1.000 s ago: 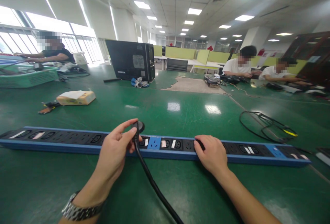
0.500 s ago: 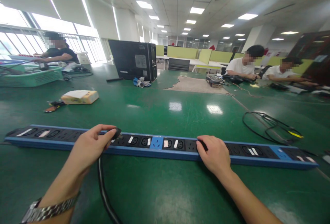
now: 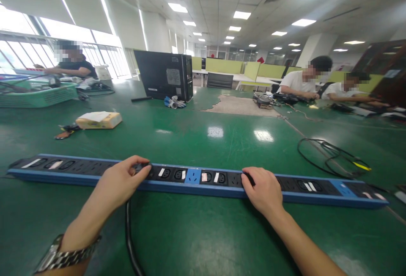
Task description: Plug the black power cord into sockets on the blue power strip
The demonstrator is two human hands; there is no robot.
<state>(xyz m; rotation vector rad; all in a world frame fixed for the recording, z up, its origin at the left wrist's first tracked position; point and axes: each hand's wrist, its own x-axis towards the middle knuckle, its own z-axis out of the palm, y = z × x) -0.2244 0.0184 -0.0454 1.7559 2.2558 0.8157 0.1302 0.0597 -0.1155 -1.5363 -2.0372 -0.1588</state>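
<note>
A black plug [image 3: 141, 167] is pinched between the thumb and fingers of the left hand [image 3: 119, 183] and is held down against the socket face of a long blue power strip [image 3: 193, 177], left of the strip's middle. Whether the plug is fully seated cannot be told, since the fingers cover it. From the plug a thick black cable [image 3: 129, 242] is led back under the left wrist toward the wearer and out of the lower edge of the view. A metal wristwatch [image 3: 60, 257] is worn on that arm.

The strip's long axis is laid straight across the view, left to right, square to both forearms. The right hand [image 3: 263, 191] is laid palm down on the strip right of its middle, fingers curled over the top; nothing is grasped in it, the strip only being pressed. The plug lies at the left hand and well apart from the right.

The strip is carried by a wide green desk [image 3: 203, 140]. Farther off a tissue box [image 3: 99, 120], a black computer tower [image 3: 165, 75], a coil of black wire [image 3: 330, 153] and a green basket [image 3: 38, 93] are seen. Other people are seated at the far edges, under ceiling lights in an open office.
</note>
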